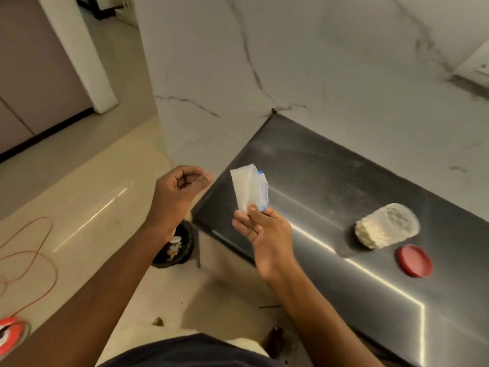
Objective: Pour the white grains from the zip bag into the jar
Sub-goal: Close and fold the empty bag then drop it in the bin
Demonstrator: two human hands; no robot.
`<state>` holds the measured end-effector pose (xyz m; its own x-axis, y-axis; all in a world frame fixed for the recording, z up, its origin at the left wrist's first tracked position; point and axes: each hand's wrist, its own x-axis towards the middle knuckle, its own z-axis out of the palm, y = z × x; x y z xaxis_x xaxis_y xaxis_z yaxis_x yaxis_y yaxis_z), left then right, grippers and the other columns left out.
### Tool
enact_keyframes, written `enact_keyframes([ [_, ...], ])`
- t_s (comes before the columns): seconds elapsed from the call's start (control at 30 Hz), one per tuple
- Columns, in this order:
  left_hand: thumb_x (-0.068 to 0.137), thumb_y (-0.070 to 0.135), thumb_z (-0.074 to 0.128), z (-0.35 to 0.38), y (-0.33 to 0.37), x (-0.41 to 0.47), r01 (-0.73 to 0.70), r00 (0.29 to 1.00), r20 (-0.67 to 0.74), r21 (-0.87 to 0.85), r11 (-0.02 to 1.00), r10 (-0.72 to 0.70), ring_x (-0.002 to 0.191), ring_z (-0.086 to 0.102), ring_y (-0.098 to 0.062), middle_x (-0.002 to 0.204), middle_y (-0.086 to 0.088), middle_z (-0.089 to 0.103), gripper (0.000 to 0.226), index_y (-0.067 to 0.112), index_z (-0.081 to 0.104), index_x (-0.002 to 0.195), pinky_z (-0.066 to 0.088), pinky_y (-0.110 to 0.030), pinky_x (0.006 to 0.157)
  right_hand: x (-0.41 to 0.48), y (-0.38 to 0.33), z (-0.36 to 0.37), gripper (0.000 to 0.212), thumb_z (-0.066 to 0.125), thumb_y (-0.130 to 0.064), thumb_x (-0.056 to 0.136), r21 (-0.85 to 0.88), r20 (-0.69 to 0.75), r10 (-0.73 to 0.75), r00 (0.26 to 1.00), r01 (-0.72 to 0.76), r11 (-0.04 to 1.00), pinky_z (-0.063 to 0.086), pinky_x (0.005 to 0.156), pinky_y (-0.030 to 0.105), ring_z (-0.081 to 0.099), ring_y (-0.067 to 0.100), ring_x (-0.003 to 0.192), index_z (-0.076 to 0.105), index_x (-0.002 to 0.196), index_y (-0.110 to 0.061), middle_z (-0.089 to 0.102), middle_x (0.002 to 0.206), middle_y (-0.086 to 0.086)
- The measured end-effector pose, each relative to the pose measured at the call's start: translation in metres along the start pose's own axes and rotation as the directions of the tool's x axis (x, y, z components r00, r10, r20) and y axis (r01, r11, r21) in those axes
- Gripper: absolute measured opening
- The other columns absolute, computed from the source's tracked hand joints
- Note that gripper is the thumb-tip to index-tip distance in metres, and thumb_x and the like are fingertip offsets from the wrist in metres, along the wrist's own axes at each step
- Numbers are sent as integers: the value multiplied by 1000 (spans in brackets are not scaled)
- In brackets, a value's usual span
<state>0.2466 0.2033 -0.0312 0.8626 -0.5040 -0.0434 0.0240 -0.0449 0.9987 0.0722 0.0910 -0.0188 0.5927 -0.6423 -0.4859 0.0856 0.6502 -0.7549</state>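
Note:
My right hand pinches the lower corner of a small clear zip bag with a blue zip strip, held upright above the left end of the dark counter. The bag looks flat and pale. My left hand hovers to the left of the bag, over the floor, fingers curled with nothing in them. A clear glass jar holding white grains stands on the counter to the right, its mouth uncovered. A red lid lies flat on the counter just in front of the jar.
A black bin with scraps stands on the floor below the counter's left corner. An orange cord loops over the pale floor tiles at left. White marble wall panels rise behind the counter.

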Motion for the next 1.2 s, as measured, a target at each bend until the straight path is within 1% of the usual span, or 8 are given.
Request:
enact_keyframes([
  [0.1,88,33,85,-71,-28,11,86,994,-76,29,996,-84,90,73,3,98,8,79,18,28,77,104,54,-9,73,5,52,63,28,70,-12,97,14,24,119,993,-119,993,64,75,35,79,29,96,63,123,-2,80,97,16],
  [0.27,91,31,81,-152,-88,34,251,956,-189,130,959,-225,90,70,4,99,10,75,14,32,74,102,57,-25,83,35,134,137,25,67,-19,102,-118,-92,245,965,-255,960,63,64,34,77,19,71,60,123,-9,78,78,7],
  [0.43,93,22,76,-182,-165,63,444,879,-275,176,879,-389,102,69,-19,104,2,74,15,18,73,108,57,-38,97,103,227,172,34,60,-24,105,-279,-264,318,911,-387,879,59,60,30,68,21,84,55,136,-9,67,111,13],
  [0.5,94,21,76,-187,-202,74,528,834,-291,175,831,-469,104,68,-21,109,-3,74,18,13,73,111,56,-37,97,138,263,167,38,60,-27,106,-371,-312,324,893,-428,824,62,68,33,69,21,90,54,139,-10,67,121,14],
  [0.73,96,21,75,-201,-376,101,676,723,-283,99,730,-630,103,66,-22,108,-3,71,19,15,71,113,50,-30,84,280,417,97,42,67,-31,100,-599,-425,316,848,-525,605,66,82,41,71,18,88,59,135,-10,70,111,6],
  [0.93,97,24,74,-211,-504,103,687,716,-239,79,722,-656,91,62,1,100,12,68,15,21,69,111,46,-19,69,369,524,40,46,70,-27,99,-694,-485,278,829,-559,454,65,84,39,69,22,85,60,137,-4,71,118,14],
  [1.07,98,27,74,-219,-545,96,685,720,-221,81,724,-658,90,61,4,100,15,67,14,24,69,111,45,-18,69,397,549,17,41,67,-19,101,-710,-476,305,825,-565,421,64,87,40,68,24,95,59,137,-3,69,116,14],
  [1.2,98,24,74,-228,-541,81,696,709,-215,61,716,-671,92,61,2,101,11,69,14,20,70,111,45,-20,70,385,541,14,31,66,-15,101,-720,-473,318,822,-569,398,62,90,41,64,20,84,63,130,-3,65,92,6],
])
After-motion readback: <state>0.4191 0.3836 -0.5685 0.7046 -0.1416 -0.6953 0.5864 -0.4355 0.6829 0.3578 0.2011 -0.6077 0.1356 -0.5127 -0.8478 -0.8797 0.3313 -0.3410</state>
